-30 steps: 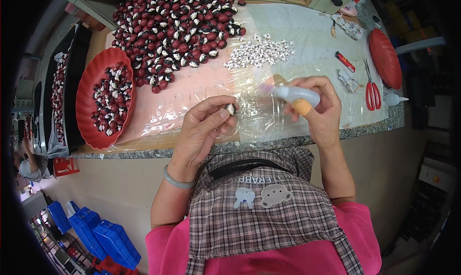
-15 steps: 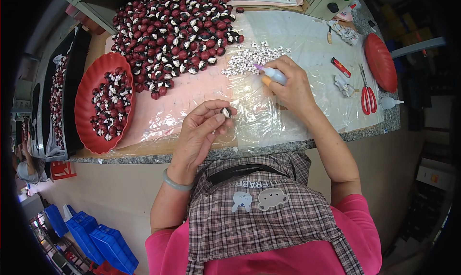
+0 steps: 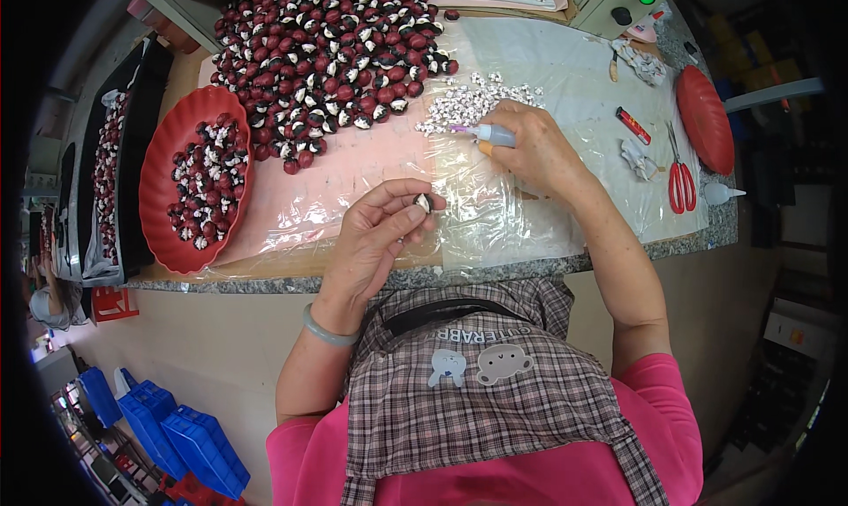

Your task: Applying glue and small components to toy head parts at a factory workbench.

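Note:
Pinched between the thumb and fingers of my left hand (image 3: 371,232) is a small rounded black-and-white piece (image 3: 422,203), just above the plastic-covered table. My right hand (image 3: 541,153) grips a small translucent squeeze bottle (image 3: 497,135) with a purple tip. The bottle lies nearly level, its tip pointing left at the near edge of a spread of tiny white pieces (image 3: 468,100). Whether the tip touches one of them I cannot tell. Beyond my left hand lies a large heap of dark red, black and white balls (image 3: 327,73).
A red scalloped dish (image 3: 157,219) holding similar balls stands at the left, near the table edge. On the right lie red-handled scissors (image 3: 681,188), a red tube (image 3: 632,125), crumpled paper (image 3: 638,160), a second red dish (image 3: 704,122) and a white nozzle bottle (image 3: 723,192).
My right hand has tilted the bottle flatter and brought its tip left, to the near edge of the tiny white pieces. The left hand keeps its pinch on the piece.

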### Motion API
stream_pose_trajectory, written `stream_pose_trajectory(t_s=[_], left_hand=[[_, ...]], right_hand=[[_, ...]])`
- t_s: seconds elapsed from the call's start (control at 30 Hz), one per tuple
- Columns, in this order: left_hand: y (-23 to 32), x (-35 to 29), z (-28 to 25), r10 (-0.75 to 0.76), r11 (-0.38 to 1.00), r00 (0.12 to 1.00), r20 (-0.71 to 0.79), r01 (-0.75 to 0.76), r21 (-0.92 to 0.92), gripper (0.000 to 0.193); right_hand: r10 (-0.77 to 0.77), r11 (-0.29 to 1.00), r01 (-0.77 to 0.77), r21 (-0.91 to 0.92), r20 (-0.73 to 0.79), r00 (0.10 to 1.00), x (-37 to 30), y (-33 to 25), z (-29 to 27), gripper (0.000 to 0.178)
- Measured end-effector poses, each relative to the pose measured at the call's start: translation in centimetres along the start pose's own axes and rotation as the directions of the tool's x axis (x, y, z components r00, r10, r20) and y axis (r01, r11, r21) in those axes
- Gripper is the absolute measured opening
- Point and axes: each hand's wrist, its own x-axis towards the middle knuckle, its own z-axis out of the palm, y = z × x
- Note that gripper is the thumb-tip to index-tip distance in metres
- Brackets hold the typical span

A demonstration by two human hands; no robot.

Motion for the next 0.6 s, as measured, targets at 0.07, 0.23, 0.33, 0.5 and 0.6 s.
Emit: stream_pose_trajectory(t_s=[0.07, 0.23, 0.33, 0.5, 0.6], left_hand=[[0.0, 0.0, 0.2, -0.002, 1.0, 1.0, -0.014, 0.002, 0.005, 0.026], [0.0, 0.0, 0.4, -0.016, 0.999, 0.999, -0.033, 0.017, 0.038, 0.027], [-0.2, 0.0, 0.7, 0.007, 0.994, 1.0, -0.022, -0.004, 0.111, 0.027], [-0.4, -0.3, 1.5, 0.055, 0.978, 0.998, 0.006, -0.055, 0.2, 0.028], [-0.5, -0.5, 1.7, 0.042, 0.971, 0.999, 0.004, -0.042, 0.237, 0.028]], right_hand=[[-0.021, 1.0, 0.021, 0.011, -0.006, 1.0, 0.0, -0.1, 0.0, 0.026], [0.3, 0.665, -0.453, 0.594, 0.343, 0.89, -1.6, -2.9, -1.5, 0.014], [0.217, 0.523, -0.36, 0.773, 0.288, 0.933, -2.8, -2.7, -0.3, 0.01], [0.166, 0.456, -0.276, 0.846, 0.224, 0.96, -4.0, -4.4, -0.1, 0.012], [0.167, 0.51, -0.244, 0.825, 0.183, 0.969, -4.5, -5.2, 0.0, 0.013]])
